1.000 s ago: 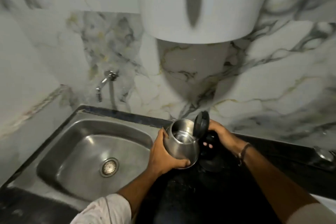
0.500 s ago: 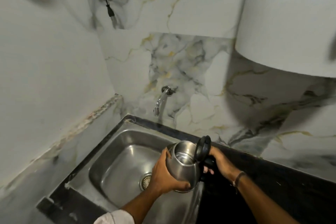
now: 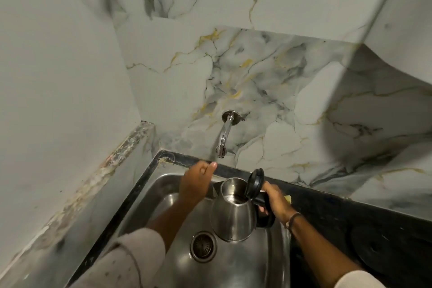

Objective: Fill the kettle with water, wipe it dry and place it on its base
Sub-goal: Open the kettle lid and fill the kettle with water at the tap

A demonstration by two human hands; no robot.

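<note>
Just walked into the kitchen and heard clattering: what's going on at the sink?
A person is about to fill a steel kettle. The right hand holds it by its black handle over the sink, with the lid flipped open. The left hand is empty and reaches up toward the wall tap, without touching it. No water is running. The kettle's round black base sits on the dark counter to the right.
</note>
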